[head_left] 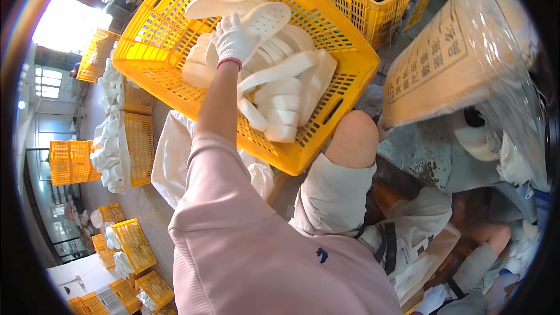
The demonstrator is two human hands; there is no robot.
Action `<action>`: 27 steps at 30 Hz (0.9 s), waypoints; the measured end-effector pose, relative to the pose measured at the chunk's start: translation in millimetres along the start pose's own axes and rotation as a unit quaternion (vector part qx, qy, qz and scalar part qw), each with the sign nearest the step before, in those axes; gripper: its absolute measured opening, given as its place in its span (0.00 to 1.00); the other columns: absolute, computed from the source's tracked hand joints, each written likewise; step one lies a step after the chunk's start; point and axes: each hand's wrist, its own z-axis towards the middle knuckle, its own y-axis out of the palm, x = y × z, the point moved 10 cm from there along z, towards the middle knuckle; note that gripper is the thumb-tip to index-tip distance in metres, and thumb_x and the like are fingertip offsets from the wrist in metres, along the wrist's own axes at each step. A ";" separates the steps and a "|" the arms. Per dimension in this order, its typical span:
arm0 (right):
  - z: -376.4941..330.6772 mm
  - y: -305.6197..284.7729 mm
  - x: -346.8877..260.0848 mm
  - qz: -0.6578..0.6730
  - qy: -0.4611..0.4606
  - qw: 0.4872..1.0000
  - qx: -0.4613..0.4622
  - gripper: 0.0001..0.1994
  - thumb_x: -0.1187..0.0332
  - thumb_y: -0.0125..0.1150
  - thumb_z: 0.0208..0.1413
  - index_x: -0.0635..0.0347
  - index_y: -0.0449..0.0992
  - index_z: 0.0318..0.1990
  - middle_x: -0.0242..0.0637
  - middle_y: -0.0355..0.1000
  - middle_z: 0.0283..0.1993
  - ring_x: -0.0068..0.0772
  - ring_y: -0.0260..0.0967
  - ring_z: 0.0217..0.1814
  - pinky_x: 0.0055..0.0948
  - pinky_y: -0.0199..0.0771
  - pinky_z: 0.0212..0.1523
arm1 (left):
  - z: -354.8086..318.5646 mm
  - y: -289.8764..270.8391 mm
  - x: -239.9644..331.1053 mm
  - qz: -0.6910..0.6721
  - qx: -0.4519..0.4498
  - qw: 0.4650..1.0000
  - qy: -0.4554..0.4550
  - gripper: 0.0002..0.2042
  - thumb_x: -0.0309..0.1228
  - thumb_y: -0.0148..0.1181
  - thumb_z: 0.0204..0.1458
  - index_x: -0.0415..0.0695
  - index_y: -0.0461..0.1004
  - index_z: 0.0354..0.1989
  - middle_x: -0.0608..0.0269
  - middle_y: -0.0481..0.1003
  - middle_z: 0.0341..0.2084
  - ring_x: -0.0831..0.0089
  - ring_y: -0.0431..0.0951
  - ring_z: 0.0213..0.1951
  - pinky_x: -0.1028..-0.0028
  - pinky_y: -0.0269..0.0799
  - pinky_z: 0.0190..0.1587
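My left hand (235, 41), in a white knitted glove with a red cuff, reaches into a large yellow crate (361, 64). Its fingers close against a white foam shoe sole (269, 18) dotted with small marks; the thumb is hidden. Another pale sole (224, 4) lies just beyond the fingertips. Under and beside the hand, several white soles (280, 102) are stacked and nested, some on edge. A long curved one (286, 69) lies across the pile. My right hand is out of view.
A second yellow crate (373, 14) with dark and white pieces stands far right. Near it is a plastic-wrapped cardboard box (431, 64). Yellow crates (137, 149) with white pieces line the left. A white sack (172, 157) lies beside my arm; a co-worker's gloved hand (431, 298) shows lower right.
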 end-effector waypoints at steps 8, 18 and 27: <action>-177.1 164.7 -231.8 -0.121 -0.365 0.912 -0.143 0.12 0.71 0.61 0.69 0.67 0.83 0.54 0.45 0.82 0.49 0.41 0.80 0.49 0.36 0.81 0.55 | -7.2 88.7 18.6 0.001 -0.293 0.930 0.220 0.24 0.37 0.57 0.65 0.39 0.70 0.68 0.41 0.73 0.63 0.48 0.77 0.61 0.54 0.75 0.64; -401.4 308.4 -385.1 -0.034 -0.523 0.803 -0.284 0.17 0.60 0.67 0.59 0.54 0.77 0.52 0.46 0.78 0.39 0.56 0.79 0.43 0.52 0.79 0.44 | -84.2 -23.3 90.9 -0.253 -0.153 0.930 0.218 0.26 0.35 0.58 0.66 0.36 0.67 0.70 0.44 0.72 0.66 0.54 0.74 0.65 0.58 0.71 0.68; -469.5 413.2 -381.1 0.132 -0.455 0.699 -0.535 0.16 0.57 0.65 0.63 0.52 0.82 0.54 0.37 0.81 0.43 0.38 0.80 0.45 0.42 0.79 0.47 | -306.2 -138.7 86.3 -0.573 -0.300 0.761 -0.051 0.28 0.33 0.59 0.67 0.33 0.65 0.73 0.46 0.71 0.69 0.59 0.72 0.69 0.63 0.67 0.72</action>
